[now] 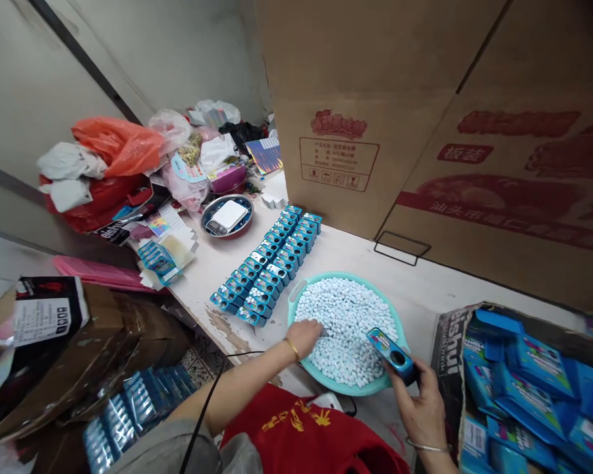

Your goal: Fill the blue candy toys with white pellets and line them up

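Observation:
A mint-green plastic basin (292, 304) holds a heap of small pale candy pieces (348, 316). My left hand (305, 337) reaches over the basin's left side, with its curled fingers down at the candy. A small greyish edge shows by the fingertips, too unclear to name. My right hand (420, 395) grips a small blue box (389, 349) at the basin's right rim. A dark round opening shows in the box's upper face. Beyond the basin, similar blue boxes (261, 286) stand in two long rows on the white table (356, 253).
At right, a carton (449, 368) holds many blue packs (536, 395). Large cardboard boxes (346, 59) wall off the back. A white scale (228, 216) sits on a metal bowl (250, 220). Plastic bags (121, 145) pile up at left. A black cable (212, 395) crosses my left arm.

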`<state>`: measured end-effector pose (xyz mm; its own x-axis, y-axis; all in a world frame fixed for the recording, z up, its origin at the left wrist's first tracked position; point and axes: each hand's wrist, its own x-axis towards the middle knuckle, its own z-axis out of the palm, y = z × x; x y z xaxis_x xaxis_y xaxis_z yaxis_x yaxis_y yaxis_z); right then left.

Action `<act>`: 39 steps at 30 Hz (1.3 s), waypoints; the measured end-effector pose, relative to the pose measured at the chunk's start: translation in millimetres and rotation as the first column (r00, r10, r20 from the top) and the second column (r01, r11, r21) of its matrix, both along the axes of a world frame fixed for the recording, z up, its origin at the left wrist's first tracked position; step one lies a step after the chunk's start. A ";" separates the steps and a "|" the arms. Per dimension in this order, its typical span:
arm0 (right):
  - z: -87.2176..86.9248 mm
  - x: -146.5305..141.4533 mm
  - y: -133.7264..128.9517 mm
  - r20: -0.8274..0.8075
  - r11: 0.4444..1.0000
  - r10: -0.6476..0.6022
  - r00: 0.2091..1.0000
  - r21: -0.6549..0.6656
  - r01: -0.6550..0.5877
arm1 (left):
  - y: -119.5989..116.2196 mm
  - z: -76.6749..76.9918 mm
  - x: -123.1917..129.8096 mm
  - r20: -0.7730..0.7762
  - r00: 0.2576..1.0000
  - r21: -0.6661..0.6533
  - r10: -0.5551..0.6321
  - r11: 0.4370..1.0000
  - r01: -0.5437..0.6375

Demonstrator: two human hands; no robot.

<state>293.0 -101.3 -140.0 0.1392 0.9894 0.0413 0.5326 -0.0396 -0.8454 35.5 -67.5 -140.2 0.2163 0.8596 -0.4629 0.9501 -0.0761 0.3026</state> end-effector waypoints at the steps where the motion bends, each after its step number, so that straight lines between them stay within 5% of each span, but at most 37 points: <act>1: 0.1 0.4 -0.3 0.001 1.000 -0.014 1.000 -0.023 0.015 | 1.5 -8.2 11.8 0.024 1.000 -0.001 0.006 1.000 -0.006; 5: 2.0 -0.6 -1.4 -0.017 0.994 -0.074 0.997 -0.077 0.073 | 8.7 -21.0 34.6 0.119 0.992 0.002 0.046 0.999 -0.047; 9: 5.3 0.9 -1.3 0.012 0.990 -0.119 0.993 -0.076 0.120 | 7.3 -9.9 13.5 0.216 0.975 0.006 0.050 0.999 -0.052; 13: 5.8 5.5 1.8 0.090 0.993 -0.113 0.989 -0.029 0.116 | 6.9 31.3 -14.4 0.396 0.918 0.058 -0.039 0.998 0.017; 17: -3.1 5.0 5.7 0.156 0.992 0.009 0.988 0.122 -0.029 | 16.8 88.1 -24.0 0.428 0.879 0.172 -0.210 0.974 0.149; 22: -17.6 -7.2 5.6 0.245 0.937 0.154 0.957 0.270 -0.220 | 30.9 141.2 -4.6 0.136 0.896 0.169 -0.423 0.901 0.400; 26: -23.0 -20.6 2.7 0.228 0.915 0.211 0.950 0.297 -0.274 | 26.8 164.6 28.9 -0.141 0.853 0.149 -0.502 0.842 0.519; 29: -25.3 -27.6 1.3 0.178 0.928 0.231 0.957 0.255 -0.272 | 18.5 176.6 48.0 -0.208 0.839 0.188 -0.503 0.821 0.539; 34: -23.9 -25.6 2.0 0.090 0.958 0.183 0.979 0.207 -0.198 | 20.3 172.5 23.0 -0.181 0.894 0.225 -0.409 0.868 0.442; 36: -20.8 -20.6 3.6 0.070 0.968 0.124 0.990 0.209 -0.136 | 23.8 151.4 -3.3 -0.152 0.943 0.216 -0.297 0.921 0.325; 39: -14.0 -12.1 6.5 0.054 0.979 0.030 0.998 0.201 -0.040 | 23.9 97.5 -34.1 -0.159 0.980 0.136 -0.123 0.980 0.145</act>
<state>280.9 -94.9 -154.0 0.0969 0.9641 0.2472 0.5725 0.1492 -0.8062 1.4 -43.6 -42.7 0.2719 0.8883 -0.3700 0.9618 -0.2384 0.1344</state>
